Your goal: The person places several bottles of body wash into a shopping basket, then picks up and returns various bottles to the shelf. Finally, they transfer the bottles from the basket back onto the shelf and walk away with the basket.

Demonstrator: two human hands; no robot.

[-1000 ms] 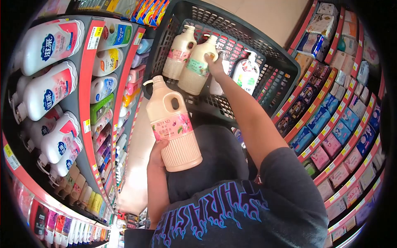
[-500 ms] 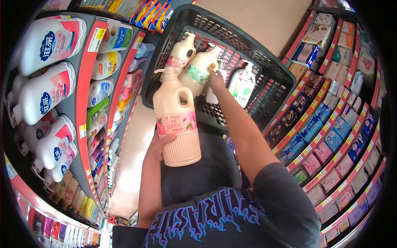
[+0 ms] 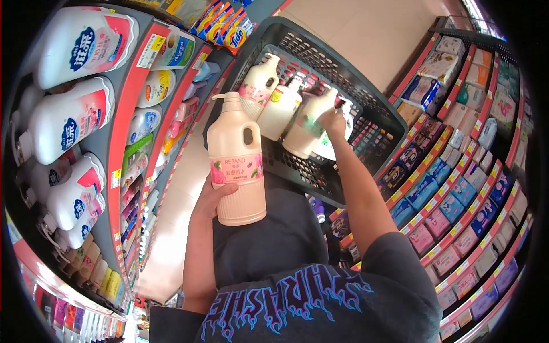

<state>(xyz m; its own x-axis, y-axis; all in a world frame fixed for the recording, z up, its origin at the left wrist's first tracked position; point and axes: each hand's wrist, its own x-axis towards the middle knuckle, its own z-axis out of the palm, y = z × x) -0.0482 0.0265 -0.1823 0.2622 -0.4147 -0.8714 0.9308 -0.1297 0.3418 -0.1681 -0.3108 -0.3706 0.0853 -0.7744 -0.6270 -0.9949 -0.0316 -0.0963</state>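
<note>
My left hand (image 3: 213, 199) is wrapped round the lower side of a peach pump bottle (image 3: 243, 197) with a pink floral label and a loop handle, held upright in front of my body. Inside the dark shopping basket (image 3: 280, 28), my right hand (image 3: 336, 124) grips a cream pump bottle (image 3: 298, 140) with a green label near its handle. That bottle is slightly blurred and tilted. To its left are a white pump bottle (image 3: 277, 114) and a cream bottle with a pink label (image 3: 260, 80). Another white pump bottle (image 3: 325, 150) is partly hidden behind my right hand.
Shelves on the left carry large white bottles (image 3: 80, 120) and several smaller ones. Orange Tide packs (image 3: 234, 35) are beyond them. Along the right, a shelf rack (image 3: 457, 223) holds rows of packaged goods. Pale floor (image 3: 354, 28) shows past the basket.
My right hand has shifted the green-label bottle rightward within the basket, uncovering the white pump bottle beside it. The peach bottle stays in my left hand, slightly further left in view.
</note>
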